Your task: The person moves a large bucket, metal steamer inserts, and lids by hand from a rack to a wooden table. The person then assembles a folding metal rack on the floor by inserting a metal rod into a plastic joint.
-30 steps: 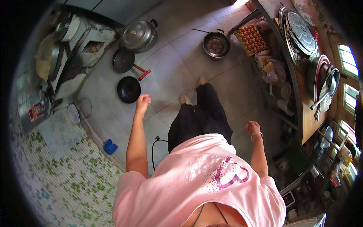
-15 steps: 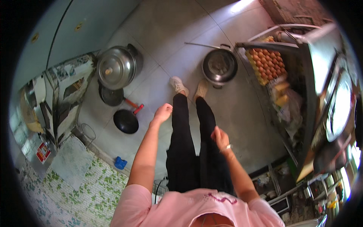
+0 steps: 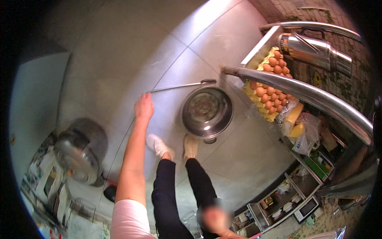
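Head view: left hand (image 3: 144, 106), stretched well forward, fingers (image 3: 146, 98) bent at the near end of a rod (image 3: 175, 86); whether they grasp it or merely hover above, cannot tell. Right hand (image 3: 216, 218), low before the dark trousers (image 3: 167, 199), blurred; its grip cannot be told. Rod, one, thin, steel-coloured, running from the left fingertips to a dark piece at the wok's far edge. Wok (image 3: 207, 111), one, wide, dark-rimmed, upright on the floor (image 3: 246, 159), right of the left hand, apart from both hands. Progress, by judgement: reach to the rod made, no lift evident; wok resting on the floor, and further steps not readable. Shoes (image 3: 159, 145), one pair, pale, the right one close by the wok's near edge, so in the way on that side. Pot (image 3: 81, 149), large, lidded, to the far left. Small pan (image 3: 110, 193), dark, mostly hidden by the left forearm (image 3: 134, 163). Eggs (image 3: 270, 93), brown, in a yellow tray, right of the wok; a metal bar (image 3: 302, 85) crosses before them, obstructing that side. Flask (image 3: 308, 49), silver, lying beyond the bar. Bag (image 3: 308, 137), clear plastic, beside the eggs.
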Demonstrator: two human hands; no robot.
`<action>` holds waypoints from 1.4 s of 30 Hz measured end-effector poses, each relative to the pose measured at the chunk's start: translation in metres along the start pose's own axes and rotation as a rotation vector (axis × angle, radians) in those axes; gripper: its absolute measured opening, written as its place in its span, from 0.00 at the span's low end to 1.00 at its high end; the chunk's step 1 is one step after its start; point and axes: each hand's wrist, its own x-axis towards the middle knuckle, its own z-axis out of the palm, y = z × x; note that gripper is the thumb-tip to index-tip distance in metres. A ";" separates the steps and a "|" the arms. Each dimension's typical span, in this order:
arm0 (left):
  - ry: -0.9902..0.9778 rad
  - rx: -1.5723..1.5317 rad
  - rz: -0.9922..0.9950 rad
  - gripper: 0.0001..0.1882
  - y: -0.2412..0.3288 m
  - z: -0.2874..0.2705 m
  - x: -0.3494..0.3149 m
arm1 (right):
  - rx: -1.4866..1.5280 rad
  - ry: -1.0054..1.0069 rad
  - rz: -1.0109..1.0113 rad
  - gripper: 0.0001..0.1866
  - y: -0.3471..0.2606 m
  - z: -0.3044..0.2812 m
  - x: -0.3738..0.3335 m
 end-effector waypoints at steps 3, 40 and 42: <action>0.058 0.140 0.121 0.11 0.024 0.030 0.039 | 0.043 0.096 -0.101 0.09 -0.059 -0.049 0.033; 0.720 -1.087 -0.626 0.18 0.202 -0.377 -0.669 | 0.730 -1.031 -0.800 0.12 -0.296 -0.276 -0.184; 0.800 -1.108 -0.676 0.17 0.222 -0.377 -0.699 | 0.676 -1.132 -0.837 0.07 -0.311 -0.283 -0.227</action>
